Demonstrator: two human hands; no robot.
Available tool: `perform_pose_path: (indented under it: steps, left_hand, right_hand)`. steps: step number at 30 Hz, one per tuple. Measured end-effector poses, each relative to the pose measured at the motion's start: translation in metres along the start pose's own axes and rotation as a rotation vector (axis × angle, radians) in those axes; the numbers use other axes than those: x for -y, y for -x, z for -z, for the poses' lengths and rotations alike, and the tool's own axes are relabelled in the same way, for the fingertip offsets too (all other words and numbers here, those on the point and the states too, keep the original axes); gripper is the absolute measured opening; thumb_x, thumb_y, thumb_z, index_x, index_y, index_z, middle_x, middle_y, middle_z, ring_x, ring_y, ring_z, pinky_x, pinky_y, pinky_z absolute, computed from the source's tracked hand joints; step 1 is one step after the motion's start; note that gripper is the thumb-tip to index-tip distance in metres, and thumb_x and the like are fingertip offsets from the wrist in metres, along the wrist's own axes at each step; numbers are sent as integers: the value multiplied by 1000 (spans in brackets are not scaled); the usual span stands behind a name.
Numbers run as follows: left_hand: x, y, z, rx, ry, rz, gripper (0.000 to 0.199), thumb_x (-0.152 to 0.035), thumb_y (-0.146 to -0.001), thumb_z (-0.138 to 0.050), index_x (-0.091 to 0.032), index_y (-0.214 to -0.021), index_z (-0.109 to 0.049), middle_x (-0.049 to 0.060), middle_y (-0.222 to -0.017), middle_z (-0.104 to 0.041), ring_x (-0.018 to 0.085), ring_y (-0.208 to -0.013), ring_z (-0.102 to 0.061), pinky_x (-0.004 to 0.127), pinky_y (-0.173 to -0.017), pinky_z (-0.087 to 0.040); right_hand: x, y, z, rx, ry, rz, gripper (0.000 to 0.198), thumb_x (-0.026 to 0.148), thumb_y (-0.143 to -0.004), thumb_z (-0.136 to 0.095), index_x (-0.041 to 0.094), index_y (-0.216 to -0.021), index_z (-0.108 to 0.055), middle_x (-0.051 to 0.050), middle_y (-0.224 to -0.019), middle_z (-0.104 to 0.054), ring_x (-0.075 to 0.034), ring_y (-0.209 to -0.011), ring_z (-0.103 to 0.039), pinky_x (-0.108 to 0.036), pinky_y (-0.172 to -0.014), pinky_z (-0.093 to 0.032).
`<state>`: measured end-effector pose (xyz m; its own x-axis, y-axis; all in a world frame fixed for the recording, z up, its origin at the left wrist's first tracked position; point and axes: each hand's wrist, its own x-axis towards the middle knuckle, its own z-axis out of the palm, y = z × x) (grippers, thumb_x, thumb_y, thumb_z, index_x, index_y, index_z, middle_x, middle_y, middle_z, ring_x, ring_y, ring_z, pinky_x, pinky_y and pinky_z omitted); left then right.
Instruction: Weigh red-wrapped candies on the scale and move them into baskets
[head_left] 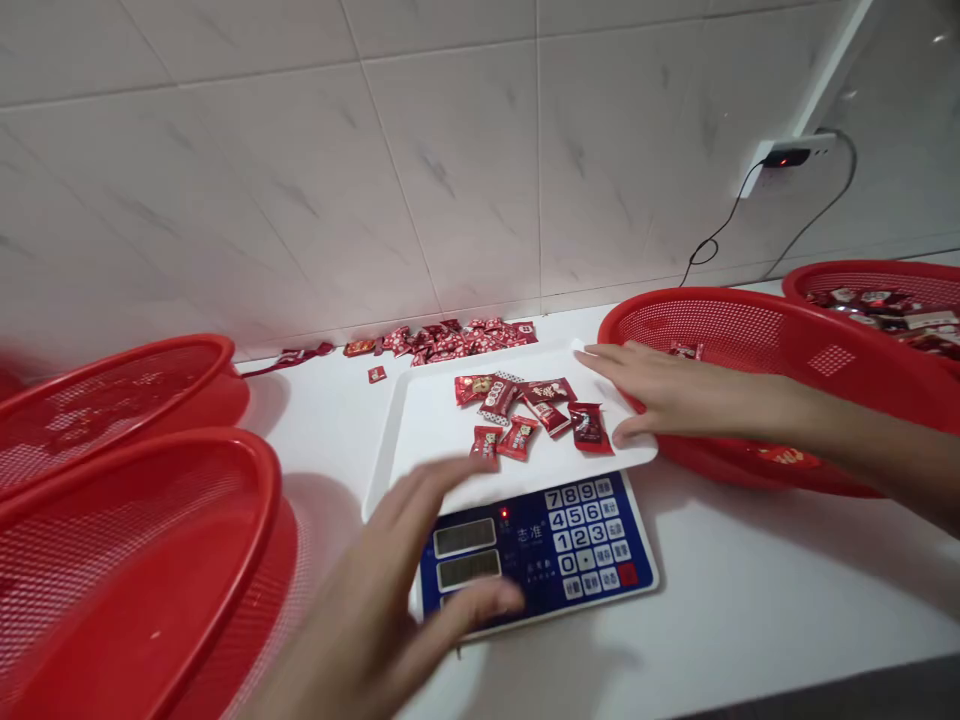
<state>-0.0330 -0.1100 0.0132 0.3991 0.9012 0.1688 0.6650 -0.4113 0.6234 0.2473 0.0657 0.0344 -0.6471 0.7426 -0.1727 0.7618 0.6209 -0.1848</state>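
Observation:
A white tray [427,430] rests on top of a blue electronic scale [525,535]. Several red-wrapped candies [501,398] lie on the tray, mostly at its middle and right. My left hand [390,590], a bit blurred, hovers over the front left of the scale with thumb and fingers apart and nothing in it. At the tray's right edge is my right hand [637,390], its fingers stretched toward the far corner and the thumb spread toward the near one. Whether it presses on the rim I cannot tell.
A pile of small red candies [450,340] lies against the tiled wall. Red plastic baskets stand on both sides, including a near left basket [255,470] and a right basket [720,305]. A black plug [786,158] with a thin cable sits in the wall socket.

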Motion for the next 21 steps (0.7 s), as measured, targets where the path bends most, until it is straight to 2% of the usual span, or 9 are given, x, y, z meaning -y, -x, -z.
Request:
perform_pose_path:
  steps: [2,3,4,6,10,12,16,18,21]
  left_hand:
    - [20,-40,1,-123,-94,84,85,-61,-86,-67,-34,-154,-23,15,-161,-26,42,-149,-23,70,-117,-27]
    - [32,-59,1,-141,-175,140,105,-72,-74,-72,-31,-155,-19,18,-163,-19,46,-151,-12,73,-117,-21]
    - [44,-76,1,-96,-209,175,117,-78,-67,-73,-28,-157,-15,20,-165,-13,48,-152,-5,74,-118,-16]
    - [65,-104,3,32,-170,196,126,-79,-65,-73,-26,-158,-9,22,-165,-12,50,-151,-4,73,-117,-18]
    - [78,-133,0,115,-149,120,121,-71,-69,-75,-23,-159,-10,22,-159,-29,48,-148,-22,66,-116,-30]
    - [72,-139,-9,110,-150,42,114,-66,-74,-74,-26,-159,-11,20,-157,-34,45,-145,-32,63,-116,-33]
    - [65,-145,-29,41,-137,-93,98,-59,-82,-69,-28,-157,-15,18,-154,-34,41,-143,-35,61,-117,-34]
    - [69,-146,-32,-33,-190,-96,88,-62,-83,-66,-26,-153,-26,19,-156,-26,43,-145,-30,61,-116,-36]
    - [72,-145,-30,-85,-303,-55,81,-68,-83,-62,-25,-147,-38,19,-162,-12,49,-148,-19,67,-114,-35]
  right_hand:
    - [9,-11,4,47,-5,51,97,33,-75,-75,8,-158,-29,-18,-159,-33,-39,-145,-30,-51,-114,-38]
    - [13,-15,6,64,-18,88,94,30,-74,-76,8,-155,-34,-18,-155,-39,-38,-142,-35,-48,-112,-41]
    - [16,-17,7,87,-36,118,90,28,-73,-77,9,-152,-39,-17,-151,-45,-36,-137,-41,-45,-109,-44]
    - [19,-21,9,121,-72,143,75,26,-75,-76,13,-144,-50,-16,-139,-55,-32,-126,-52,-42,-101,-48]
    - [23,-31,5,57,-114,145,46,27,-74,-78,10,-115,-67,-17,-115,-64,-30,-99,-62,-39,-80,-53]
    - [27,-40,0,-5,-146,177,41,25,-72,-79,11,-109,-69,-15,-110,-66,-28,-97,-62,-36,-78,-52]
    - [37,-52,-7,-117,-210,228,36,17,-82,-63,7,-117,-66,-19,-121,-64,-27,-107,-61,-34,-87,-51]
    - [39,-46,-8,-112,-223,223,37,16,-86,-57,4,-120,-65,-21,-124,-63,-27,-109,-61,-33,-87,-52]
    - [40,-13,-3,-87,-230,225,61,15,-86,-58,-1,-143,-47,-24,-134,-58,-29,-113,-62,-34,-86,-55]
